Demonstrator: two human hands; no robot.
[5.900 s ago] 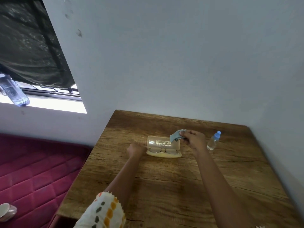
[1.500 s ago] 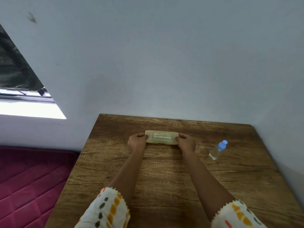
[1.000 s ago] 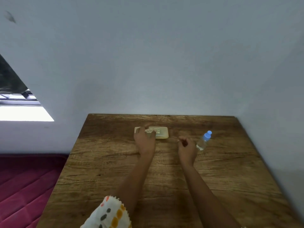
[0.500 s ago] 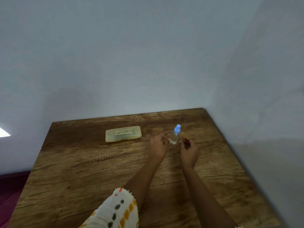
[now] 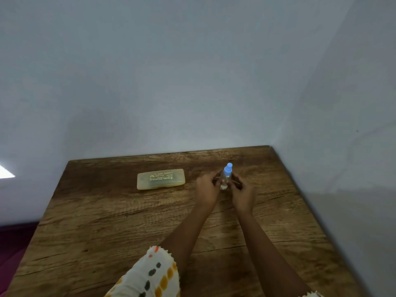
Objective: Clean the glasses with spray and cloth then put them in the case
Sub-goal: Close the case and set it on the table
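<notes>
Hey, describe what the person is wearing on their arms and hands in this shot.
The left sleeve is white with orange, red and dark spots and a scalloped edge; only a sliver of the white right sleeve shows at the bottom edge. Both forearms are bare, and the left hand and right hand wear no gloves.
</notes>
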